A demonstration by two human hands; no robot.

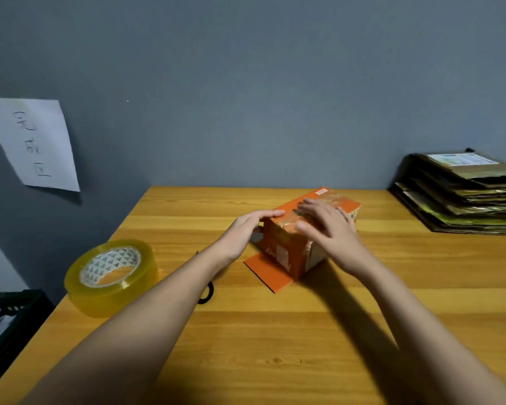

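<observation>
Smoothing tape: right hand (330,229) flat atop orange box (278,249), left hand (251,226) bracing its left edge, fingers straight, gripping nothing. Near flap (268,273) probably needs closing next.

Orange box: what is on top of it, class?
On the orange box, the right hand lies flat over clear tape; the left hand touches its left edge. Its inside is hidden.

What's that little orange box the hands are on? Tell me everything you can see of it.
The orange box looks like printed cardboard, small and oblong, standing on the wooden table. Glossy clear tape runs along its top. One flap at the near end lies open, flat on the table. The right hand rests flat on top; the left hand touches its upper left edge with straight fingers.
</observation>
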